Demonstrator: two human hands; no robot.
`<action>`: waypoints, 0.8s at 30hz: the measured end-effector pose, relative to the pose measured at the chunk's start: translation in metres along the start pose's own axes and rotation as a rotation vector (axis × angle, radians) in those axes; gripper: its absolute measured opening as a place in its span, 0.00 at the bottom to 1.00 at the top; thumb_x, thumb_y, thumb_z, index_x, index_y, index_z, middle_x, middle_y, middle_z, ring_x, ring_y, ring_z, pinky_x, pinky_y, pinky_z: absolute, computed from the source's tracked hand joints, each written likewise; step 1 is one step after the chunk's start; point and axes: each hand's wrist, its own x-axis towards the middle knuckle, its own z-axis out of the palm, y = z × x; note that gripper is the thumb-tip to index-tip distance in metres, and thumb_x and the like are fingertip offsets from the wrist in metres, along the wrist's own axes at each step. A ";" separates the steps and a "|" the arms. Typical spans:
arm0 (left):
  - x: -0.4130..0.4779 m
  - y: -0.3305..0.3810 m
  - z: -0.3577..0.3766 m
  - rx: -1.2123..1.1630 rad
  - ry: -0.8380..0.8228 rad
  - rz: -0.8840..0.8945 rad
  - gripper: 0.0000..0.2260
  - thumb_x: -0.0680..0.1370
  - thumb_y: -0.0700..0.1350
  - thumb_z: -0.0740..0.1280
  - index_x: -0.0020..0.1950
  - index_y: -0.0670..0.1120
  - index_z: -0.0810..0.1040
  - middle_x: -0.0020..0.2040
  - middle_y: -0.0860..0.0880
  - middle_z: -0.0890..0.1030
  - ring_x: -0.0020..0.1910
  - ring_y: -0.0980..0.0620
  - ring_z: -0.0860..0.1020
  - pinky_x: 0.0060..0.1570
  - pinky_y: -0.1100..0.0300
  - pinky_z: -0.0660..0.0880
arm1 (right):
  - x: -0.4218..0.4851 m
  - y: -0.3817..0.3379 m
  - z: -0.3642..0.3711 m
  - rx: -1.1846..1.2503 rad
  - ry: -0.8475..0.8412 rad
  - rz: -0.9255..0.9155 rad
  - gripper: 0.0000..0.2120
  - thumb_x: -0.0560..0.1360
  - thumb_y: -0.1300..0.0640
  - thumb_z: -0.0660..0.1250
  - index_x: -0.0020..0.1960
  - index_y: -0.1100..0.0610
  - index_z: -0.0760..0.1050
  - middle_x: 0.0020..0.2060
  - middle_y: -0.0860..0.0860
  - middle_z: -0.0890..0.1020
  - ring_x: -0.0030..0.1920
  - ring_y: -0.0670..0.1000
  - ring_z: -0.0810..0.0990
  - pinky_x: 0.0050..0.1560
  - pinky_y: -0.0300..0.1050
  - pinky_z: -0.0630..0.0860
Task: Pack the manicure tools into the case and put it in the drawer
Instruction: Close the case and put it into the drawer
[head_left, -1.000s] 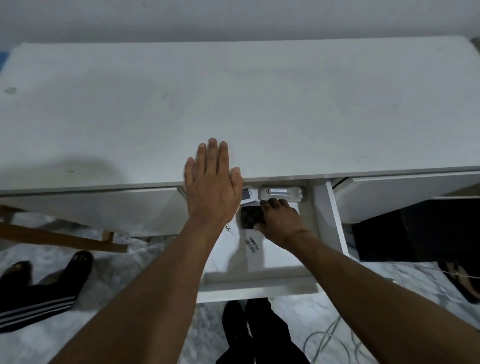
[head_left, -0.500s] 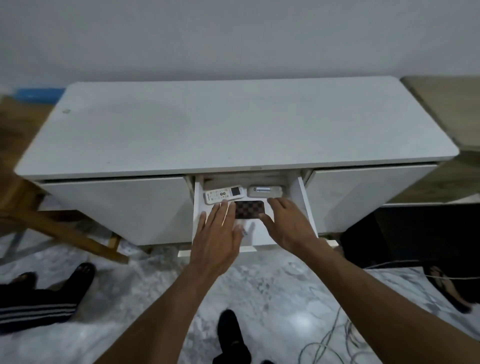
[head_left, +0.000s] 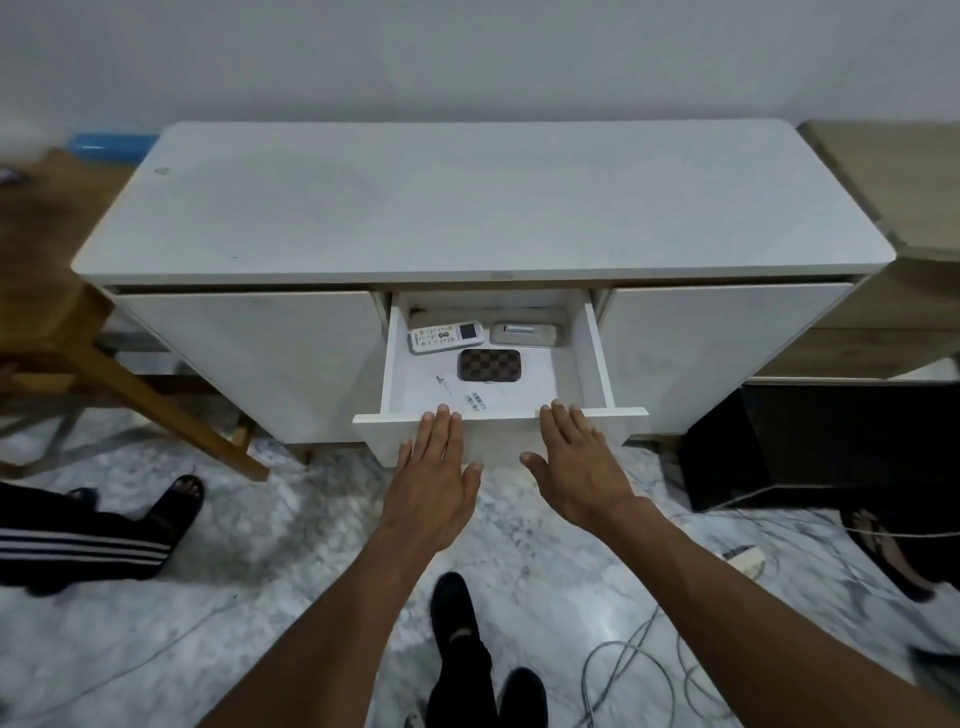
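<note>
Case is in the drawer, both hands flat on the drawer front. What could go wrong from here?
1. Fingertips of the left hand and right hand reach the top edge of the open white drawer; pushing it shut could pinch them under the white cabinet top.
2. A hard shove may slide the loose brown checkered case into the white remote control or the grey remote.

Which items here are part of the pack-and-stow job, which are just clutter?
Job:
- checkered case, closed, lying in the drawer
- open drawer
- left hand and right hand, flat at the drawer front, holding nothing

Lying about:
- white remote and grey remote, behind the case
- barcode label
- floor cables
- wooden chair
</note>
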 end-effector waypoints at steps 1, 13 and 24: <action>0.000 0.001 0.000 -0.024 -0.003 -0.006 0.28 0.83 0.55 0.47 0.79 0.46 0.40 0.79 0.49 0.38 0.77 0.52 0.38 0.76 0.51 0.43 | 0.000 0.000 0.001 0.007 -0.004 0.001 0.32 0.83 0.43 0.48 0.79 0.57 0.42 0.79 0.53 0.43 0.79 0.55 0.40 0.77 0.54 0.45; 0.046 -0.009 -0.023 -0.125 -0.118 -0.004 0.30 0.82 0.61 0.43 0.79 0.48 0.40 0.78 0.52 0.36 0.76 0.55 0.35 0.76 0.49 0.43 | 0.046 -0.002 -0.012 -0.003 -0.020 0.030 0.34 0.82 0.40 0.46 0.79 0.57 0.39 0.79 0.53 0.40 0.79 0.55 0.38 0.77 0.55 0.45; 0.134 -0.017 -0.054 -0.080 -0.161 -0.006 0.30 0.82 0.60 0.43 0.79 0.47 0.40 0.79 0.51 0.37 0.77 0.53 0.36 0.76 0.47 0.44 | 0.130 -0.007 -0.048 -0.022 0.002 0.068 0.35 0.81 0.40 0.47 0.79 0.58 0.40 0.79 0.54 0.40 0.79 0.56 0.39 0.77 0.56 0.46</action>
